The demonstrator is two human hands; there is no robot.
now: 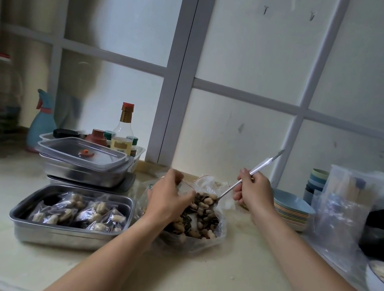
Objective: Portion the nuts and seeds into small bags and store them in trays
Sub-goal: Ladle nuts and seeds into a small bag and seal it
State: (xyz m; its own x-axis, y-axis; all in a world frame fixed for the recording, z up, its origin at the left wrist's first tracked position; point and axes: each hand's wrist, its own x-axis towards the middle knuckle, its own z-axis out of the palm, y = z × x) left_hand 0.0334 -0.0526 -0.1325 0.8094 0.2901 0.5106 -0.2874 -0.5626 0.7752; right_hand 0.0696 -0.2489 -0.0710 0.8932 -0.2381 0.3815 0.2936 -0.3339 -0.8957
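Bench (20,256): pale surface, set against a white-framed panelled wall.

Steel tray (67,239): placed at front left on the bench and loaded with small bags (91,212), sealed, each holding pale nuts and dark seeds. Behind it, a stack of lidded trays (82,171) is noted, with the top lid clear.

Large clear bag (196,243): lying open on the bench just to the right of the steel tray. The loose nuts and seeds (202,219) are held inside it, as pale kernels mixed with dark striped seeds.

Stack of coloured plates (293,210): seen at the right, beyond the right forearm.

Left hand (168,199): positioned over the mouth of the large bag, fingers curled round clear plastic (186,186). Whether this is the large bag's own edge or a separate small bag cannot be told.

Right hand (253,192): clenched round the handle of a metal spoon (267,161). The handle is tilted up and to the right. The spoon's bowl is lowered beside the left fingers, above the large bag, and is heaped with nuts.
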